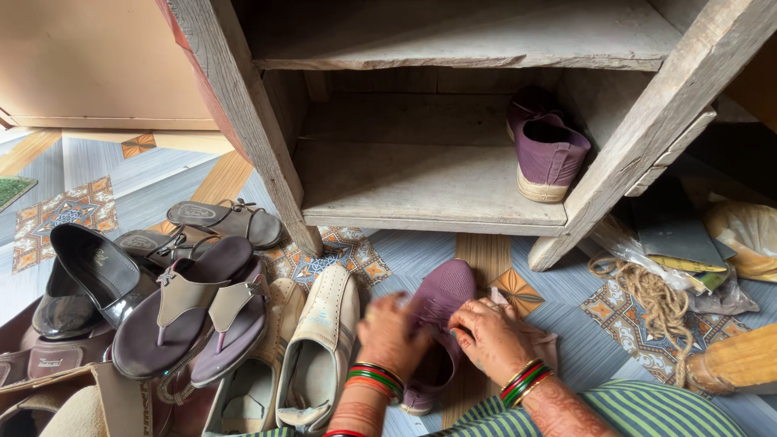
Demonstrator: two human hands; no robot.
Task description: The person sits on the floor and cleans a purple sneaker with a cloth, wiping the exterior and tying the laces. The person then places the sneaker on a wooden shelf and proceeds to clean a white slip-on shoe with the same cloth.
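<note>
Now both hands (441, 336) on purple shoe (437, 311)

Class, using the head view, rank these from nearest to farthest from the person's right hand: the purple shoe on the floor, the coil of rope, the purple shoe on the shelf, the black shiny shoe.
1. Purple shoe on the floor: under the right hand, touching it.
2. Coil of rope: on the floor to the right.
3. Purple shoe on the shelf: up on the lower shelf.
4. Black shiny shoe: far left.
</note>
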